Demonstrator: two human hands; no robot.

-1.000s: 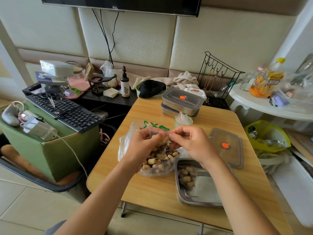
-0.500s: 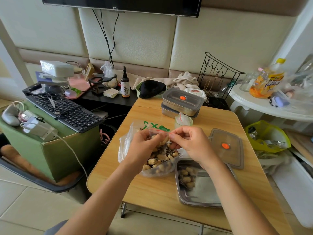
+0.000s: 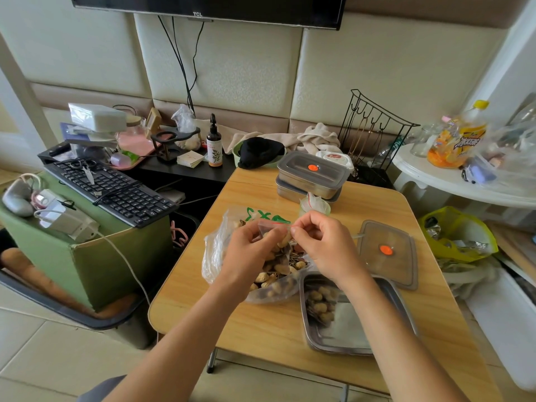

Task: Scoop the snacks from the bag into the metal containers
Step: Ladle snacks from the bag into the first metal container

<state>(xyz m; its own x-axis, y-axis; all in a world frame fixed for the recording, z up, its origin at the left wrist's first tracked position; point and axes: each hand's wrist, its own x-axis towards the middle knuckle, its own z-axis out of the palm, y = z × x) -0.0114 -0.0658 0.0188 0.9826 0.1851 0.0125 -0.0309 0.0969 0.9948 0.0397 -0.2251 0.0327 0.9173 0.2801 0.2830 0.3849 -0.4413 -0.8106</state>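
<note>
A clear plastic bag (image 3: 216, 250) of peanuts and seeds lies on the wooden table (image 3: 261, 323). My left hand (image 3: 249, 250) and my right hand (image 3: 324, 245) meet above it, both pinching the red-striped top edge of a small clear zip bag (image 3: 275, 227). An open metal container (image 3: 353, 320) sits at the front right with a few peanuts (image 3: 319, 306) in its left end; my right forearm crosses over it. Its grey lid (image 3: 387, 252) with an orange dot lies behind it.
Two stacked lidded metal containers (image 3: 311, 175) stand at the table's far edge, a small green cup (image 3: 314, 206) before them. A keyboard (image 3: 113, 192) rests on a green box at left. A wire rack (image 3: 374, 132), a white side table (image 3: 452, 181) and a yellow bag (image 3: 458, 233) are at right.
Both hands have stayed together at the small bag's top edge, with only slight finger movement. Nothing else has moved.
</note>
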